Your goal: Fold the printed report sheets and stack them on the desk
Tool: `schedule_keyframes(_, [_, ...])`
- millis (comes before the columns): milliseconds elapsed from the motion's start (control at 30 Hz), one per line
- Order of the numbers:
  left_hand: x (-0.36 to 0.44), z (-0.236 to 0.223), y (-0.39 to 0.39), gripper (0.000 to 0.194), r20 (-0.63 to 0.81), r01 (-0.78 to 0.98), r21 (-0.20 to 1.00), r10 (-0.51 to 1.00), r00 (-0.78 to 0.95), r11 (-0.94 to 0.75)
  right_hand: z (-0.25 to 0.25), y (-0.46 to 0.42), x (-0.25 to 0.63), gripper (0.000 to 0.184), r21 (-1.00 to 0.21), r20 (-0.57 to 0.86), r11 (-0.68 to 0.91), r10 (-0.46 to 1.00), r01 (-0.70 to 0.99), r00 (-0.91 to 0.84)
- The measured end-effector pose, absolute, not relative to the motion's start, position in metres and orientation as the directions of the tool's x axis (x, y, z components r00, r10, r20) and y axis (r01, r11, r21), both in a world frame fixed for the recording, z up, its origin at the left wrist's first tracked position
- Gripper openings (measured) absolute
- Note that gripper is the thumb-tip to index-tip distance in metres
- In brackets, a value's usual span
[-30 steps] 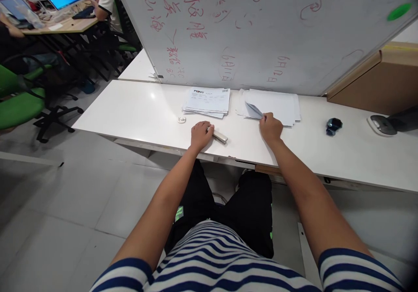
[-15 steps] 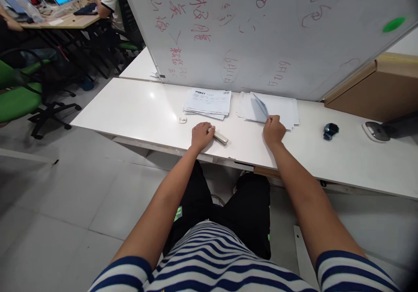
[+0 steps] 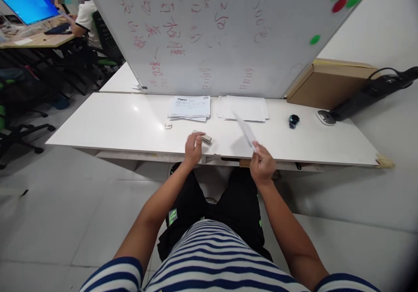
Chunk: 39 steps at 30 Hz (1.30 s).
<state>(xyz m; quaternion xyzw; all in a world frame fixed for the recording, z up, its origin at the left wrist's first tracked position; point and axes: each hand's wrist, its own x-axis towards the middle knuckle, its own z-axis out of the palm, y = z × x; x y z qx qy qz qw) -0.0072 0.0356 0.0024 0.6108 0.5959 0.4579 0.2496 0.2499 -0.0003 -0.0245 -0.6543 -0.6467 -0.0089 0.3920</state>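
Right hand (image 3: 262, 163) pinches paper (image 3: 245, 130) (tilted) — left hand (image 3: 193, 149) half-curled at stapler (image 3: 207, 139), grip unclear.

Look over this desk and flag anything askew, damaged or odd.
The red writing on the whiteboard runs sideways, as if the board were turned on its side. The printed stack has uneven edges, lower sheets jutting out. Yellowish material covers the right corner of the desk, perhaps patching. I see no spill.

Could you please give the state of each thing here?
Held paper: raised, tilted, in right hand
Stapler: on desk; contact with left hand unclear
Printed stack: flat, edges uneven
White stack: flat, edges uneven
Monitor: on, blue
Whiteboard: written on in red
Cardboard box: contents hidden
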Motion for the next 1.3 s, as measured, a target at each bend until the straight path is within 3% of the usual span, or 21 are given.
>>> schedule_keyframes(100, [0.029,0.007,0.007,0.069,-0.075,0.103,0.993,0.992,0.101,0.065,-0.033,-0.027,0.244,0.026,-0.488,0.543,0.361,0.839,0.795,-0.048])
schedule_keyframes(200, [0.047,0.003,-0.003,0.062,-0.3,-0.122,0.933,0.919,0.256,0.338,-0.045,-0.046,0.244,0.025,-0.456,0.55,0.459,0.819,0.762,-0.165])
schedule_keyframes(300, [0.046,-0.007,-0.001,0.05,-0.402,-0.193,0.871,0.881,0.248,0.452,-0.058,-0.058,0.25,0.025,-0.4,0.606,0.523,0.767,0.753,-0.21])
schedule_keyframes(533, [0.045,-0.037,0.0,0.041,-0.503,-0.245,0.814,0.85,0.157,0.527,-0.074,-0.068,0.261,0.028,-0.263,0.716,0.606,0.644,0.751,-0.269])
schedule_keyframes(800, [0.053,-0.056,-0.002,0.039,-0.527,-0.303,0.807,0.849,0.014,0.506,-0.077,-0.07,0.259,0.026,-0.27,0.69,0.59,0.67,0.761,-0.274])
schedule_keyframes(1033, [0.05,-0.074,-0.004,0.048,-0.511,-0.376,0.783,0.857,0.063,0.495,-0.081,-0.067,0.266,0.036,-0.325,0.656,0.501,0.73,0.802,-0.191])
schedule_keyframes(1300, [0.05,-0.068,-0.007,0.049,-0.505,-0.279,0.829,0.863,-0.005,0.484,-0.08,-0.068,0.259,0.036,-0.286,0.578,0.469,0.78,0.835,-0.24])
